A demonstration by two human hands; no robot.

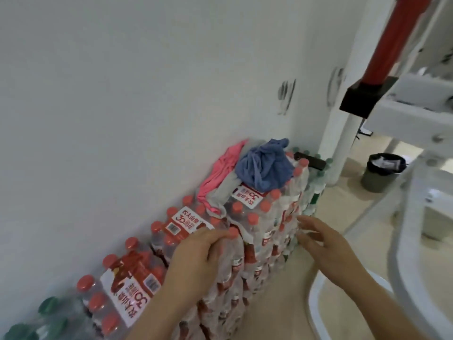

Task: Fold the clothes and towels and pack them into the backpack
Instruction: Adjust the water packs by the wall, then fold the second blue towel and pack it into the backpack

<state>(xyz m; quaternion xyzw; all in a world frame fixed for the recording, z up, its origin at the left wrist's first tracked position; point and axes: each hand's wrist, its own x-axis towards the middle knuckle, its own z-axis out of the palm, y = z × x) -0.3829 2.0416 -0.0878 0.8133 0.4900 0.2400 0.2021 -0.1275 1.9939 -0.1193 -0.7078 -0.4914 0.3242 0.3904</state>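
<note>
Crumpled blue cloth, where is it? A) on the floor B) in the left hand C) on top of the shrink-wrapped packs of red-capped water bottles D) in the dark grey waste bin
C: the crumpled blue cloth lies atop the shrink-wrapped packs of red-capped water bottles, beside a pink cloth.

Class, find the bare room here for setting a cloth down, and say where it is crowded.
Free: the floor strip between the bottle packs and the white frame base. Crowded: the pack tops, under blue cloth, pink cloth and left hand.
</note>
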